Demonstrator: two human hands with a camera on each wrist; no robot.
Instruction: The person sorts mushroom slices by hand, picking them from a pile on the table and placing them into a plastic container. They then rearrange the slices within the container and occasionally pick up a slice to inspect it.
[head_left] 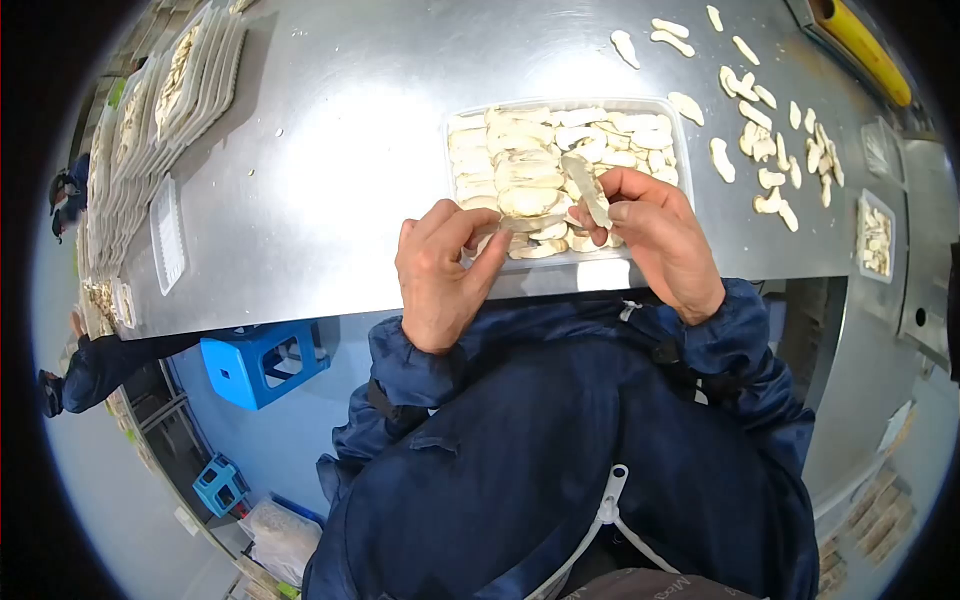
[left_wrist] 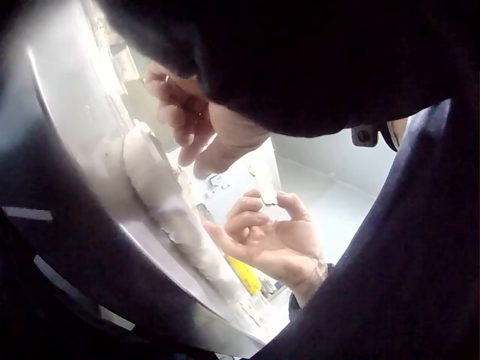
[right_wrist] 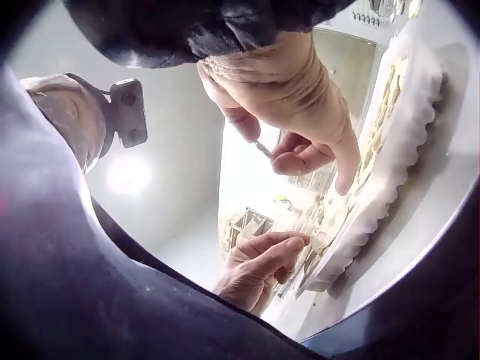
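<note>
A clear plastic tray [head_left: 684, 150] full of pale mushroom slices [head_left: 530, 175] sits at the table's front edge. Between the thumb and fingers of my right hand [head_left: 662, 240] a long mushroom slice [head_left: 587, 190] is pinched, tilted above the tray's contents. My left hand [head_left: 438, 265] is at the tray's near left side, thumb and index finger pinching the end of another mushroom slice [head_left: 532, 223]. In the left wrist view the right hand [left_wrist: 281, 247] holds its slice [left_wrist: 264, 184] up. The right wrist view has the left hand [right_wrist: 259, 270] at the tray's side [right_wrist: 375, 214].
Loose mushroom slices [head_left: 765, 140] lie scattered on the metal table [head_left: 340, 150] right of the tray. Stacked trays [head_left: 165, 130] stand at the left beside a single white tray [head_left: 168, 238]. A smaller filled tray [head_left: 875, 237] is at far right, and a blue stool [head_left: 255, 370] stands below.
</note>
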